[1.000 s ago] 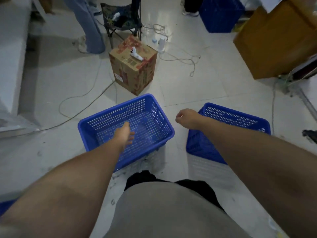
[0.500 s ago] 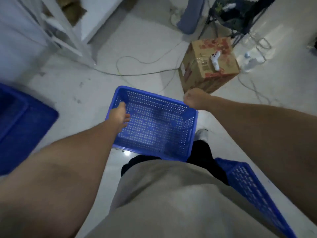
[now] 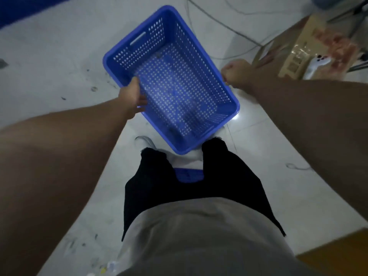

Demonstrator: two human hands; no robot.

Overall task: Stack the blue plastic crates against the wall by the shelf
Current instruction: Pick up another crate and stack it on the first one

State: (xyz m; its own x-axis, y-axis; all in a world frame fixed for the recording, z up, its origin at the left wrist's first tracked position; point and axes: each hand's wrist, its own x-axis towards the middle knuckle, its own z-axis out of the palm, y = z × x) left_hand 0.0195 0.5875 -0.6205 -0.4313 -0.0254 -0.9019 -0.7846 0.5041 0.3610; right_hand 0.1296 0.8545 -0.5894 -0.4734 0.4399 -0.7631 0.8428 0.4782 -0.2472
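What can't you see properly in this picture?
- Head view: the right hand's fingers, tucked under the rim of the blue crate, so its grip is unclear.
- The second blue crate, mostly hidden behind the person's black shorts.
- The cardboard box and the white thing on it, blurred.
- The wall and shelf, out of view.

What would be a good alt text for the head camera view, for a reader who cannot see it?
Seen from above, a person carries an empty blue crate over a pale floor, left hand and right hand gripping opposite long rims. A cardboard box stands at upper right, with cables trailing nearby.
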